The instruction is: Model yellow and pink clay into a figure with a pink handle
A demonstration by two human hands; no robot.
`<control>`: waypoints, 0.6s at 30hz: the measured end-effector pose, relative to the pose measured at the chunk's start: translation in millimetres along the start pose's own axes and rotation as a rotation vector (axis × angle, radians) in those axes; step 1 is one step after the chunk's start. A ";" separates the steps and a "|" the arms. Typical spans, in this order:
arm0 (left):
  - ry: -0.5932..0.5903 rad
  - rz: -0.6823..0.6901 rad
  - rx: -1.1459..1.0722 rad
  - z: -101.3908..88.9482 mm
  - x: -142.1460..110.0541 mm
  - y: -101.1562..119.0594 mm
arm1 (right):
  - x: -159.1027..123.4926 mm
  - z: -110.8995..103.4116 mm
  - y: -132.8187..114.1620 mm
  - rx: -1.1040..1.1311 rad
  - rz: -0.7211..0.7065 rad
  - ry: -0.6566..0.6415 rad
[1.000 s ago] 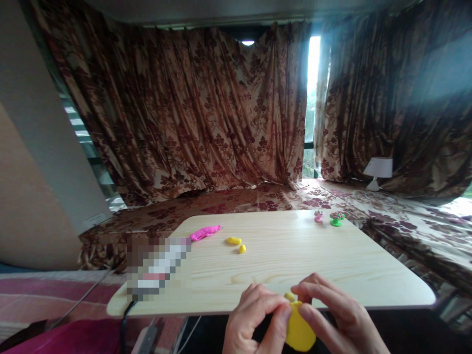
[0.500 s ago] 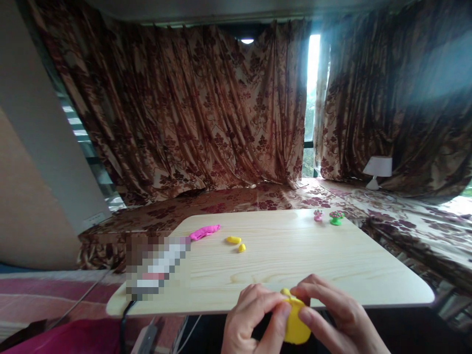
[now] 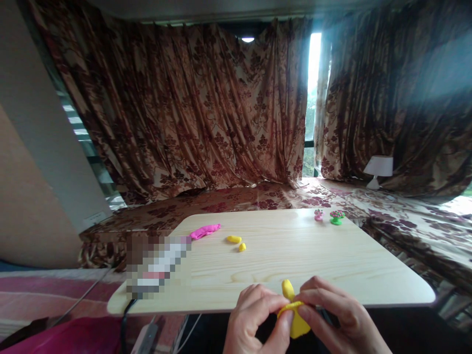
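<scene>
Left hand (image 3: 254,317) and right hand (image 3: 337,307) pinching rim of flat yellow clay-like disc (image 3: 300,328), before bench's (image 3: 313,260) near edge. Disc now tipped, foreshortened; stubby yellow clay-like stalk (image 3: 287,290) beyond shows taller. Rim likely being shaped; join unclear.

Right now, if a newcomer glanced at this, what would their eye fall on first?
Probably the bright yellow piece held by the left hand and right hand at the near edge of the pale table. Next might come the vivid pink strip lying toward the table's far left, and the flower-patterned curtains hanging behind.
</scene>
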State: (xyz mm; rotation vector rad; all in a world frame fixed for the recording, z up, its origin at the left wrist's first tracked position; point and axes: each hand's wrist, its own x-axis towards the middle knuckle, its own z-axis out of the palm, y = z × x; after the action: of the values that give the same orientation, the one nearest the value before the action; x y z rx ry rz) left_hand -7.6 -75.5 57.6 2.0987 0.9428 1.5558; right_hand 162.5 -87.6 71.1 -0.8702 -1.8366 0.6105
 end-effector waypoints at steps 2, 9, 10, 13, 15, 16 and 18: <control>0.017 -0.002 -0.034 0.3 -1.1 -2.1 | 0.9 -1.2 -1.3 0.012 0.010 -0.020; 0.026 0.054 -0.010 3.8 -4.3 -10.2 | 1.7 -3.4 -0.4 -0.012 0.009 0.021; 0.040 0.042 -0.010 3.6 -4.1 -9.5 | 1.4 -3.8 -0.5 -0.004 -0.003 0.024; 0.088 0.019 -0.022 2.0 -2.2 -4.7 | 1.2 -5.2 -2.3 -0.016 -0.007 0.020; 0.097 0.018 -0.028 1.1 -0.7 -1.4 | 1.8 -5.3 -3.5 -0.043 0.023 0.005; 0.091 0.018 -0.027 0.9 -0.2 -0.4 | 2.1 -4.9 -3.9 -0.049 0.038 0.000; 0.070 0.018 -0.017 1.0 0.1 0.0 | 2.6 -3.8 -4.1 -0.044 0.044 -0.013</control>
State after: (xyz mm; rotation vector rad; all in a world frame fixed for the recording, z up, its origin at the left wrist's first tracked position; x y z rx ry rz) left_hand -6.7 -75.3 57.3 2.0584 0.9333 1.6496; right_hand 164.1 -87.9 77.1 -0.9395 -1.8526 0.6066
